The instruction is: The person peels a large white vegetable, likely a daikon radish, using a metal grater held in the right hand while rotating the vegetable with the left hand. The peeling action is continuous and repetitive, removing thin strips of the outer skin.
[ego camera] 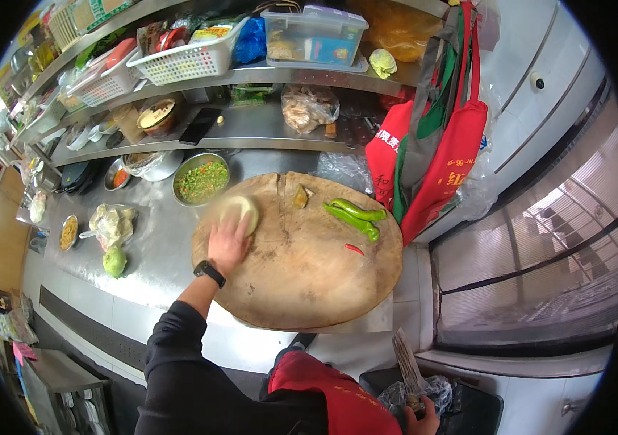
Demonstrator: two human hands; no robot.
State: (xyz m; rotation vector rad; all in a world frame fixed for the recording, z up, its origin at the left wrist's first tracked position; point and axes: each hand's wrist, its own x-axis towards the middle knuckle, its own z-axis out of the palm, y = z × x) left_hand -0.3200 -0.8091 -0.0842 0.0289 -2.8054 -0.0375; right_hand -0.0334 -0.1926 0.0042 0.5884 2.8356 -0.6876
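My left hand (227, 242), with a dark watch at the wrist, lies over a pale green round vegetable (242, 213) at the left of a round wooden chopping block (309, 272); both are blurred. Low at the right, my right hand (423, 420) closes around the lower end of a long, flat, streaked brown-grey thing (408, 361), perhaps a cleaver. Plastic film surrounds its lower part. On the block's right side lie green peppers (355, 216) and a small red chilli (354, 249). A brown-yellow piece of food (301, 197) sits near the back.
A steel bowl of chopped green and red vegetables (201, 180) stands behind the block's left edge. Farther left are a bagged item (111, 224) and a green round vegetable (115, 261). Shelves (287, 142) span the back; red aprons or bags (445, 157) hang at the right.
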